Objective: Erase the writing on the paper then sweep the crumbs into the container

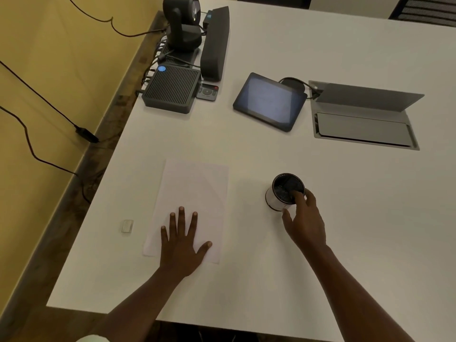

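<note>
Left hand (pixel 181 239) at 6 o'clock, flat, fingers spread, palm down, pressing the near end of the paper (pixel 195 193), gripping nothing. Paper lies lengthwise running away toward 12 o'clock on the white table (pixel 345 218), looks blank, any writing too faint to tell. Eraser (pixel 127 226), small pale block, just off the paper's near-left edge, at about 9 o'clock from the left hand, untouched. Right hand (pixel 304 218) at 3 o'clock of the paper, grasping the container (pixel 286 192): fingers hooked over the near rim, thumb against the outer wall. Container is a short cylinder, light wall, dark inside, upright, well apart from the paper. Crumbs not visible. Farther back at 12 o'clock: tablet (pixel 270 101) tilted up, screen dim; at 2 o'clock an open cable hatch (pixel 362 117) set in the table. At 11 o'clock black box (pixel 171 88) with a blue sticker, remote (pixel 207 92) beside it, speaker bar (pixel 214 43), conference camera (pixel 183 23) farthest back.
</note>
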Tool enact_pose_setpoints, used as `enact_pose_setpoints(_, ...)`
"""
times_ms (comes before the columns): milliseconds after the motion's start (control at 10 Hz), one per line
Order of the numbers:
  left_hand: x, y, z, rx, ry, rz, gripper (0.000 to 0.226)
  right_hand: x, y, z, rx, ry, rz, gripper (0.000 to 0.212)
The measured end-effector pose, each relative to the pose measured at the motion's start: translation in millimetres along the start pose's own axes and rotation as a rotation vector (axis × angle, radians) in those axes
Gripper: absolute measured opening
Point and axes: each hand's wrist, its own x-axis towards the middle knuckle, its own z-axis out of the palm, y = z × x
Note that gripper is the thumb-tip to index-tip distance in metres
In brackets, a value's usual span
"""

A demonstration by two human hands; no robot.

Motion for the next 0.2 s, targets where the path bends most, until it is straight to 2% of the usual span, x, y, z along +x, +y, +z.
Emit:
enact_pose_setpoints(100,-1,1,-4,-0.026,0.004,0.01,0.097,-13,-2,-4,-0.065,0.107,-0.047,0.076)
enact_pose_setpoints(200,-7,2,-11,-0.089,0.065,0.053,0.091,-48,-22,-1,-0.017,0.265,-0.203,0.067)
